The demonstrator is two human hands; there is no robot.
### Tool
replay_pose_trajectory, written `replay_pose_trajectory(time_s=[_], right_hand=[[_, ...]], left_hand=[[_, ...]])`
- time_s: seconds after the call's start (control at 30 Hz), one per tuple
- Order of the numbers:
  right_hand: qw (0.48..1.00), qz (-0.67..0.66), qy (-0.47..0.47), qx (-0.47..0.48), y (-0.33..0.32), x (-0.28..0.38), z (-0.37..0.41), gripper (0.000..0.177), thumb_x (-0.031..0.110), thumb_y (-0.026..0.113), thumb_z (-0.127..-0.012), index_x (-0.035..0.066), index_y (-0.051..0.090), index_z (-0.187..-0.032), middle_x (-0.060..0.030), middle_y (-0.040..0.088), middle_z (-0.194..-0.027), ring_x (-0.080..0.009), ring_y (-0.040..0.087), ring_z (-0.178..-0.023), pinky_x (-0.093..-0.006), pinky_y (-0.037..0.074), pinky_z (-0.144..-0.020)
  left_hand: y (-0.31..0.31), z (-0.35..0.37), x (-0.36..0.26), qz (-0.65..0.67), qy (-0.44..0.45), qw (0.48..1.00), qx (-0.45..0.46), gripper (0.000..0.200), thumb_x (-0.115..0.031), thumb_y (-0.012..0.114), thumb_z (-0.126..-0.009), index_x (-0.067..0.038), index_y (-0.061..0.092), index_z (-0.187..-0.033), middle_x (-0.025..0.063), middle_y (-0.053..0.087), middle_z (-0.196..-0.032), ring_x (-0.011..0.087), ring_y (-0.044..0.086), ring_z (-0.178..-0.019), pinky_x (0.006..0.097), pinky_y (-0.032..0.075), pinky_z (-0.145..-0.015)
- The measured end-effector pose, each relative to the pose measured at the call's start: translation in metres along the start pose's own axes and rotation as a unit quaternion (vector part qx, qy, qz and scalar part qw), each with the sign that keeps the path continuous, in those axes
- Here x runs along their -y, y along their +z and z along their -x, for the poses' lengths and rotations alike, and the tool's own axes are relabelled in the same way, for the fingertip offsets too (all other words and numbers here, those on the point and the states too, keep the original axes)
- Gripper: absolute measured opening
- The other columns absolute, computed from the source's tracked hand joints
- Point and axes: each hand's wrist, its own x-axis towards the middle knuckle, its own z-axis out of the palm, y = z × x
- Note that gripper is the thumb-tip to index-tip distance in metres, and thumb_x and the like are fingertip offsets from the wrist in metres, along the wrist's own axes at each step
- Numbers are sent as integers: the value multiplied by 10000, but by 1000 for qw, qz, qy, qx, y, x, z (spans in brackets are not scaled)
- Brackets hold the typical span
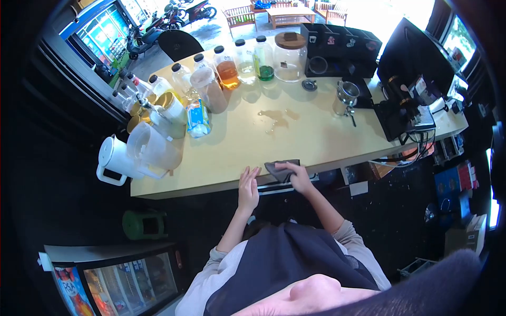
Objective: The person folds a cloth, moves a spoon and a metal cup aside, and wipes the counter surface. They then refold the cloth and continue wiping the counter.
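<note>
wipe step in hand: right hand (296,178) clamped on dark cloth (278,167) at counter (221,164) edge; left hand (249,188) flat, empty. next move likely needs forward reach to spill (274,117).

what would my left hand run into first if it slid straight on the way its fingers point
Probably the brownish spill. The left hand points across bare counter toward it; the dark cloth lies just beside that line. Fisheye bending makes this uncertain.
</note>
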Motion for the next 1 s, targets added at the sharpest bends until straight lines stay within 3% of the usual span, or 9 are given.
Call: replay_pose_trajectory(time_s=[0.03,0.13,0.23,0.43,0.5,0.6,0.73,0.87,1.0], right_hand=[[998,-44,-7,-38,-5,0,3,660,-159,348,-638,16,687,-1176,-165,698,-1178,-243,636,-1170,-321,405,-1087],[963,-253,83,-45,-25,23,17,670,-148,357,-810,49,459,-1442,-211,605,-1330,-291,582,-1252,-358,440,-1078],[924,-365,96,-55,-26,24,33,670,-124,386,-865,81,366,-1503,-217,552,-1393,-307,565,-1269,-376,452,-1073],[832,-513,200,-71,-15,22,57,596,-91,421,-897,90,431,-1465,-187,570,-1369,-263,581,-1239,-350,482,-1031],[859,-468,185,-96,-7,7,66,490,-50,468,-919,62,501,-1395,-163,609,-1302,-236,603,-1189,-334,496,-999],[899,-373,176,-146,1,0,82,295,51,553,-959,20,610,-1248,-108,663,-1164,-179,632,-1077,-306,514,-924],[896,-322,219,-212,3,-4,87,272,232,614,-999,-16,674,-1092,-64,703,-1019,-124,640,-1005,-266,495,-902],[880,-362,220,-215,7,-24,85,315,230,593,-1002,-23,626,-1187,-87,690,-1050,-153,636,-1006,-276,482,-929],[939,-227,67,-250,10,-24,91,467,184,554,-999,-38,444,-1394,-146,670,-1120,-255,644,-1029,-326,466,-985]], left_hand=[[9,3,-8,-6,2,1000,9,428,-224,331,-1059,-17,588,-1332,156,605,-1352,388,422,-1392,492,281,-1171],[35,10,-30,14,6,1000,20,429,-225,335,-1060,10,584,-1319,185,600,-1350,371,439,-1385,452,295,-1172],[58,18,-49,146,-56,988,-13,489,-288,290,-1089,30,502,-1393,213,534,-1412,325,454,-1376,381,294,-1165],[113,39,-53,433,-185,877,-92,551,-384,271,-1099,-2,380,-1480,146,477,-1459,244,459,-1349,361,330,-1142],[117,41,-59,499,-212,835,-98,529,-399,287,-1097,-33,414,-1458,123,516,-1396,205,495,-1290,339,373,-1104],[117,41,-67,437,-235,865,-81,478,-371,313,-1095,-52,455,-1421,105,551,-1319,181,543,-1199,326,425,-1045],[138,48,-62,417,-242,873,-76,434,-227,576,-1022,-58,432,-1395,107,575,-1225,154,583,-1074,283,483,-944],[137,45,-81,368,-234,895,-94,499,-179,627,-993,-64,398,-1421,115,589,-1191,150,592,-1072,282,507,-914],[133,38,-75,411,-244,877,-54,482,-160,601,-1005,-52,396,-1428,119,589,-1203,154,595,-1087,285,506,-923]])
